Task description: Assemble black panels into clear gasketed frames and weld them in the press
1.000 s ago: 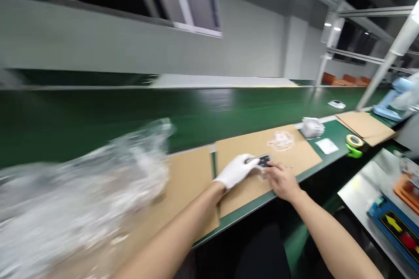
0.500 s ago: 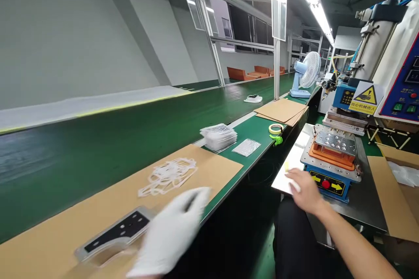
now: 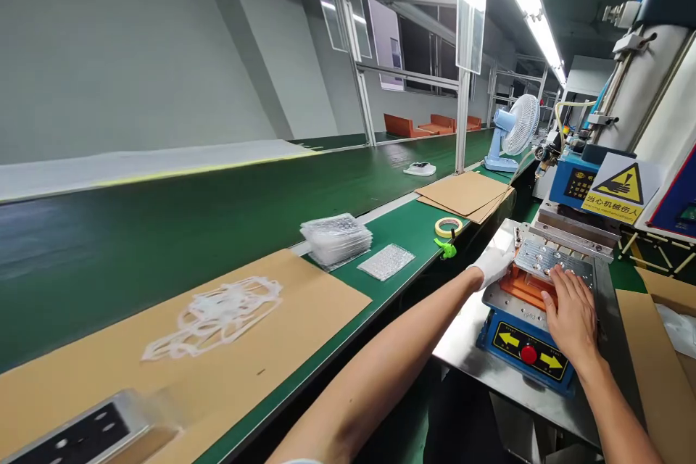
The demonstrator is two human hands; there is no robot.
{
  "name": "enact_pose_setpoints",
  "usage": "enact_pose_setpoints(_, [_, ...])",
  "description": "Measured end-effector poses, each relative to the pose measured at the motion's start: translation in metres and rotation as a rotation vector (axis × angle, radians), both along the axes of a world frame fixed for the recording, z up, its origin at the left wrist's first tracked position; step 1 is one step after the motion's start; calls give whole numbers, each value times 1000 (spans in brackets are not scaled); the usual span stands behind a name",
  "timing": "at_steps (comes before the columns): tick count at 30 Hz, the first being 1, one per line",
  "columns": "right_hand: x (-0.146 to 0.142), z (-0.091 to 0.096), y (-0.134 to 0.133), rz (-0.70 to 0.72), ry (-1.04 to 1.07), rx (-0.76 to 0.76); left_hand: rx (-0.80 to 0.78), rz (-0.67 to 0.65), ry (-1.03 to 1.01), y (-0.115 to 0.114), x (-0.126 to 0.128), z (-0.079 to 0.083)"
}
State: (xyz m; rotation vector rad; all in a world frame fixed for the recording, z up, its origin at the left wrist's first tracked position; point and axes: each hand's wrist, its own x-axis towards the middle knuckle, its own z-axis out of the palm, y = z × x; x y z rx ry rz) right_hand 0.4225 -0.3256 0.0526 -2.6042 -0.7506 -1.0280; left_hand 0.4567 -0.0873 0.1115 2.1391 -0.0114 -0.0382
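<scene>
A stiff, weighty-looking perforated metal plate [image 3: 553, 259] sits at two o'clock on the orange block [image 3: 525, 288] of a blue press [image 3: 492, 337]. The right hand [image 3: 568, 315] lies spread on it, the gloved left hand [image 3: 492, 264] narrow at its edge; rigid edges look the safest hold.

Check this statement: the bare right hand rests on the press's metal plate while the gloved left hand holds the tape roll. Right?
No: the gloved left hand is at the press's edge, apart from the tape roll on the green bench; the head view shows it. The bare right hand does rest on the metal plate.
</scene>
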Motion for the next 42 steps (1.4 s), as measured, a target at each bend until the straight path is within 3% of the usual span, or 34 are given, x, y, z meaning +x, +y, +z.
enact_pose_setpoints(5, [-3,3,4,3,-34,6,101,110,-15,14,9,-18])
enact_pose_setpoints(9, [-3,5,7,-3,-42,10,167,83,-3,27,21,-28])
enact_pose_setpoints(18, [-4,8,11,-8,-60,-1,87,-51,48,12,91,-20])
enact_pose_setpoints(26, [-7,10,11,-31,21,-5,80,11,-35,20,89,-32])
enact_pose_setpoints(32, [-8,12,10,7,46,-4,169,36,-160,34,60,-12])
enact_pose_setpoints(35, [-14,11,-5,-9,64,75,192,-203,-347,28,39,9])
enact_pose_setpoints(38, [-19,7,-29,-199,109,288,252,-457,-379,16,30,27])
enact_pose_setpoints(42, [-20,0,-54,-299,383,452,356,-540,-212,-7,42,39])
